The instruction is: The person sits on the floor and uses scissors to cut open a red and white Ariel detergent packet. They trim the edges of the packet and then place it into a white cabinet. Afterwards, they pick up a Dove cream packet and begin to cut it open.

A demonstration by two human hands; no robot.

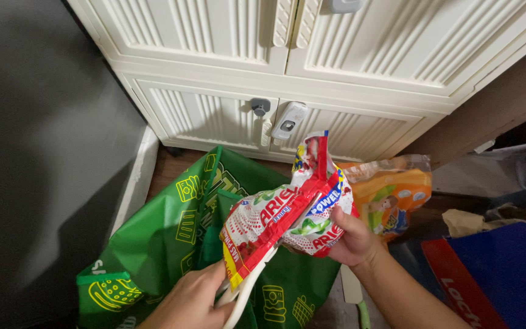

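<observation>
red-and-white detergent pouches lifted clear of a green shopping bag, in front of a cream cabinet

the right hand (pixel 348 240) is closed around a bunch of red-and-white detergent pouches (pixel 287 213), holding them in the air just above the open green shopping bag (pixel 171 237). the left hand (pixel 193 301) is clenched on the bag's pale handle (pixel 245 292), keeping the mouth up. by the look of it the pouches are already out of the bag but not yet set down anywhere. an orange packet (pixel 394 195) lies just behind them on the floor, before the cream cabinet (pixel 214 109), and a blue-and-red box (pixel 494 274) sits at right. what else is in the bag cannot be seen.
</observation>
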